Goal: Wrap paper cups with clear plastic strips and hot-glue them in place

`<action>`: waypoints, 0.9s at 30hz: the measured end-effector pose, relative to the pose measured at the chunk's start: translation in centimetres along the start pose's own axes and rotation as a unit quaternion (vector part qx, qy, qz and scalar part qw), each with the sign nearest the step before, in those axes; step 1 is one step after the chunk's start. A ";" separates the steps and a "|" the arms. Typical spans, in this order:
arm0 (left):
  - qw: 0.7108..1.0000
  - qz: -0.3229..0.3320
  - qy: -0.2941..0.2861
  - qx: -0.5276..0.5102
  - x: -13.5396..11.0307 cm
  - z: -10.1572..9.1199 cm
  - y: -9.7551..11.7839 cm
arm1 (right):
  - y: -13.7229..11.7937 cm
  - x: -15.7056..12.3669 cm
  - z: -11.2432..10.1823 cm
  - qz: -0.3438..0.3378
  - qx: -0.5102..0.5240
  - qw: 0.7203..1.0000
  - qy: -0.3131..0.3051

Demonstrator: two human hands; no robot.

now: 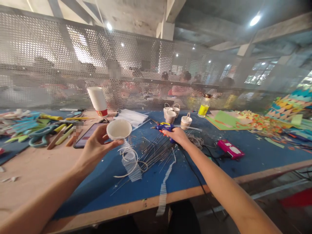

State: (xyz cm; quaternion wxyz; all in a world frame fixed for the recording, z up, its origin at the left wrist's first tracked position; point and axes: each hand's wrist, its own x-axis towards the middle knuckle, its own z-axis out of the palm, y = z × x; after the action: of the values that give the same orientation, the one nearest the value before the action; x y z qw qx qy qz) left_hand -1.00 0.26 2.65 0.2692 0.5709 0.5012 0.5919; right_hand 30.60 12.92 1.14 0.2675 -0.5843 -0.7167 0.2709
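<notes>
My left hand is closed round a white paper cup, held above the table with its open mouth tilted toward me. In my right hand is a blue glue gun, its nozzle pointing left toward the cup; a clear glue stick juts from its back. Beneath my hands lie many thin wires and a curled white strip. Behind the glue gun stand several small cups with looped handles, and another handled cup is to their right.
A stack of paper cups, a phone and scissors are on the left. At right lie a magenta power box with a black cable, green paper and scraps. A bottle stands before the perforated screen.
</notes>
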 end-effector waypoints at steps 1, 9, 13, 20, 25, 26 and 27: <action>1.000 -0.006 -0.003 -0.004 0.0 0.1 0.0 | 0.0 0.2 0.1 0.006 -0.037 0.999 0.011; 0.999 -0.005 -0.030 -0.010 -0.4 0.3 -0.4 | -0.2 -0.2 0.5 0.023 -0.216 0.973 0.079; 1.000 -0.002 -0.019 0.003 -0.6 0.6 -0.4 | -2.0 -1.8 0.5 -0.079 -0.211 0.965 0.132; 0.999 -0.022 -0.009 0.035 -1.1 1.3 0.3 | -7.7 -7.5 2.6 -0.252 0.186 0.940 -0.140; 0.999 -0.025 -0.005 0.045 -1.2 1.6 0.1 | -9.1 -8.9 5.3 -0.226 0.274 0.922 -0.156; 0.999 -0.024 -0.002 0.043 -1.2 1.6 -0.1 | -9.2 -8.9 5.6 -0.223 0.288 0.919 -0.149; 0.999 -0.022 0.000 0.040 -1.2 1.6 -0.2 | -9.2 -8.7 5.7 -0.218 0.305 0.915 -0.148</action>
State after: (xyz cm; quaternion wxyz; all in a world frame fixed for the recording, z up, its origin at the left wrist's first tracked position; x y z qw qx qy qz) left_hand 0.74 -0.31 1.74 0.2592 0.5698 0.5370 0.5654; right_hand 21.78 2.35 2.92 0.3765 -0.2572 -0.7398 0.4949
